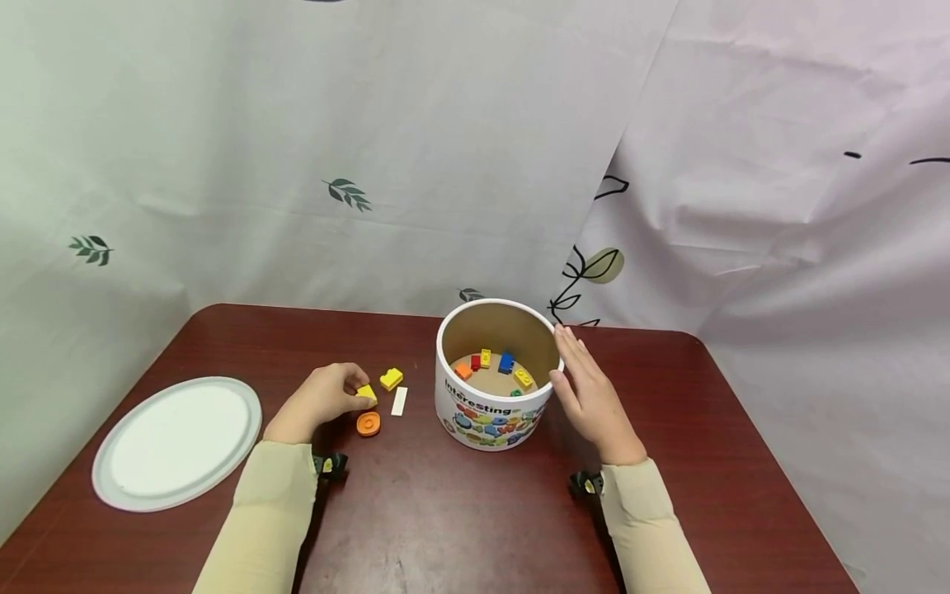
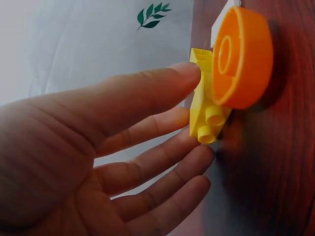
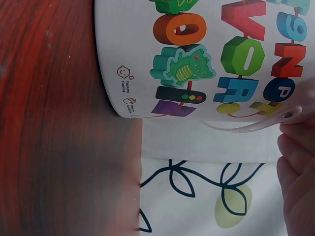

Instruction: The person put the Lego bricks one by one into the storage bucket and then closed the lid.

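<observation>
Left wrist, left fingers (image 2: 162, 123) pinching yellow block (image 2: 203, 102), perhaps sloped, 2 studs (image 2: 214, 116), head view, right fingers (image 1: 579, 355) straight

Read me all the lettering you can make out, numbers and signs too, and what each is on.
"Interesting": front of the white tub.
"Thinking Training": same tub, beside a small face icon.
"R": apparently, a blue block letter printed on the tub.
"P": apparently, in a dark blue oval printed there.
Too small to read: words beside the hand icon.
Other printed characters: cut off or uncertain.
</observation>
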`<act>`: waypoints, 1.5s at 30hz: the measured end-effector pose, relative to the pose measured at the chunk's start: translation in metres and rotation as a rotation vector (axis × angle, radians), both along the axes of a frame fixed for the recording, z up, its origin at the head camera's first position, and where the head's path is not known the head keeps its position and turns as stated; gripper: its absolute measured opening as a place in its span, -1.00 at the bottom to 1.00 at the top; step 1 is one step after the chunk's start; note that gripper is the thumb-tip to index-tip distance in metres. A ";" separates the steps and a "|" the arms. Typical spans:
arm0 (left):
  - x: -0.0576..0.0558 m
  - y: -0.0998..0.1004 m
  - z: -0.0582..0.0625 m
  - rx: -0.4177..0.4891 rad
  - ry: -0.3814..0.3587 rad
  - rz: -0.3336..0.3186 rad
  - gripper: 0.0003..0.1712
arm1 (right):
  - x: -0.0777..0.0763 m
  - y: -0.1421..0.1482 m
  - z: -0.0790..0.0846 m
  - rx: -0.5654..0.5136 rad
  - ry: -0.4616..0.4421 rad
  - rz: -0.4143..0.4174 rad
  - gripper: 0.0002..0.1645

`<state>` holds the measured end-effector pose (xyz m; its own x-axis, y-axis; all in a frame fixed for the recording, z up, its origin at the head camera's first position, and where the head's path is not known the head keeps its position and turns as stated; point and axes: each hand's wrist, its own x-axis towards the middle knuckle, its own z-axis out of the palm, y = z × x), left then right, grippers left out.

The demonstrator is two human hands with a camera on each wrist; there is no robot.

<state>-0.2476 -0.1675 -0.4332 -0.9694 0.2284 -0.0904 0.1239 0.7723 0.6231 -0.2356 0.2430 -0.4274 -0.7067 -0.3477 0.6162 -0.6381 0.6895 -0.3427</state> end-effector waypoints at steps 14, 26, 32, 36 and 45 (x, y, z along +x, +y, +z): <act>-0.002 0.001 -0.005 -0.004 0.019 0.002 -0.67 | 0.001 0.001 0.000 0.005 -0.004 -0.009 -0.31; -0.004 -0.001 -0.006 0.040 0.042 -0.002 -0.68 | 0.001 0.000 0.000 0.008 0.007 -0.008 -0.26; -0.005 0.001 -0.005 0.078 0.056 0.008 -0.66 | 0.001 0.000 0.000 0.007 0.004 -0.008 -0.27; -0.006 0.002 -0.003 0.102 0.078 0.011 -0.65 | 0.001 0.000 0.001 0.006 0.005 -0.009 -0.27; -0.001 0.006 0.005 0.183 0.149 0.010 -0.61 | 0.000 0.000 0.001 0.007 0.010 -0.004 -0.28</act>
<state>-0.2489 -0.1612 -0.4278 -0.9712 0.2180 0.0959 0.2178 0.6496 0.7284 -0.2352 0.2427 -0.4268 -0.7017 -0.3492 0.6211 -0.6388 0.6943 -0.3313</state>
